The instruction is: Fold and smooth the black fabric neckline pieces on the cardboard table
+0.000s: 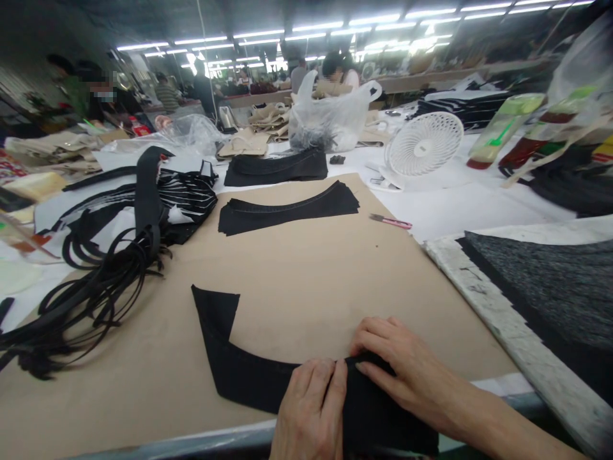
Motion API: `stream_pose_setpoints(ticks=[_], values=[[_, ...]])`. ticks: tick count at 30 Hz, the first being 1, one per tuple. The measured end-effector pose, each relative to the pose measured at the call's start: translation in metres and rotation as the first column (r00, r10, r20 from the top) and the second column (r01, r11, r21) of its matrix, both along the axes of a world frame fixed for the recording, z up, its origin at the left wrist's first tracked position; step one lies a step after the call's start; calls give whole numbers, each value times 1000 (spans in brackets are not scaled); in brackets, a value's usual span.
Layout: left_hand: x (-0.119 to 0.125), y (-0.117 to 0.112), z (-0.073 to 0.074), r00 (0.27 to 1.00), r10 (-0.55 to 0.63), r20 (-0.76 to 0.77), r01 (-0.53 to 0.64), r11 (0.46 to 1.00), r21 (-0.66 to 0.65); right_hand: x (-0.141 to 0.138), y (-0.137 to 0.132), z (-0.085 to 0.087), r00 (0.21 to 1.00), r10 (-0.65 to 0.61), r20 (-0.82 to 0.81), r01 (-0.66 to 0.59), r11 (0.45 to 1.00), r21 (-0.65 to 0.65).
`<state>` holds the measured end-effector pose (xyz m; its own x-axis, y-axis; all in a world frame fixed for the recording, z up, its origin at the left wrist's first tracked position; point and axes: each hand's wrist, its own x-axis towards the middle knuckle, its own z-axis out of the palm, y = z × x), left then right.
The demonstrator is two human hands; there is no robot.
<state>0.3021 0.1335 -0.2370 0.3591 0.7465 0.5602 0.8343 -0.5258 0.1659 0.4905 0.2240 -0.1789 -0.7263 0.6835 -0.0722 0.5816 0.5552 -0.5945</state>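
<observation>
A curved black fabric piece (253, 380) lies across the near edge of the tan work surface, its left end folded or bent upward. My left hand (311, 409) presses on its middle, fingers together at the upper edge, the thumb hidden. Just to the right, my right hand (402, 364) pinches that same edge between thumb and fingers. The fabric's right end hangs toward the table's front edge below my right wrist. Farther off, a small stack of similar black pieces (287, 209) rests on the tan sheet, with another black stack (278, 167) behind it.
Black straps (146, 198) and strips heap up at left. Pink-handled thread snips (390, 221) lie near a white fan (424, 145). Dark grey fabric (550, 287) sits on a board at right. Bottles (502, 131) and a plastic bag (330, 118) stand behind; people are in the background.
</observation>
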Motion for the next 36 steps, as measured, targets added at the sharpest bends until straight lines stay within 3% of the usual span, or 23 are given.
stream_pose_setpoints(ticks=[19, 23, 27, 36], values=[[8, 0, -3, 996, 29, 89, -27, 999, -19, 4, -6, -12, 990, 130, -51, -114, 963, 245], [7, -1, -1, 999, 16, 38, -15, 999, -48, 6, -6, -13, 988, 146, -51, -124, 944, 305], [7, -3, -2, 998, 42, 46, -40, 998, -55, 6, -7, -15, 990, 123, -66, -97, 947, 307], [2, -2, -5, 999, -22, 32, 25, 996, -91, 8, -9, -16, 987, 141, -80, -108, 940, 323]])
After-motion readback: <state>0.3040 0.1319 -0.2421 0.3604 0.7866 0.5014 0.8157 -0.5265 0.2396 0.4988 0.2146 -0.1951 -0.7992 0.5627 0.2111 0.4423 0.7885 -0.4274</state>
